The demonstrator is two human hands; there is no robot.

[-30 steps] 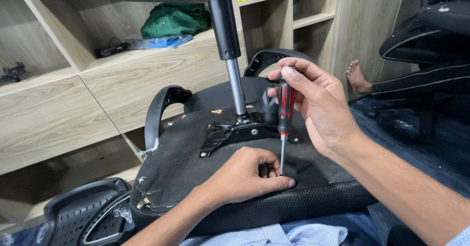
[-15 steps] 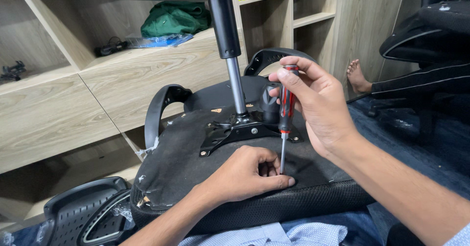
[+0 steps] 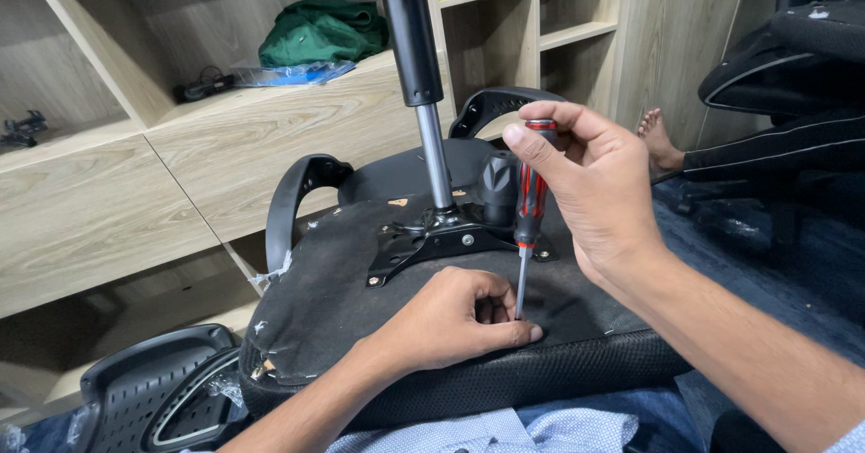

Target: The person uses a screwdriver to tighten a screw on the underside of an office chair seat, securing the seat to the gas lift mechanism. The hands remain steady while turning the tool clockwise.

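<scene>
An upturned black office chair seat (image 3: pixel 360 291) lies across my lap, its metal mounting plate (image 3: pixel 432 241) and gas-lift column (image 3: pixel 423 101) pointing up. My right hand (image 3: pixel 599 192) grips the red-and-black handle of a screwdriver (image 3: pixel 530 210) held upright, fingers around its top. The shaft's tip meets the seat's underside next to the fingers of my left hand (image 3: pixel 450 318). That hand rests curled on the fabric and pinches around the tip; whatever sits under it is hidden.
Black armrests (image 3: pixel 297 192) curve up behind the seat. A black plastic chair part (image 3: pixel 144 385) lies at lower left. Wooden shelves (image 3: pixel 225 128) with a green cloth (image 3: pixel 320 29) stand behind. Another person's bare foot (image 3: pixel 658 142) and a second black chair (image 3: pixel 793 65) are at right.
My right hand's fingers have shifted slightly on the screwdriver handle. The left hand and the seat stay where they were.
</scene>
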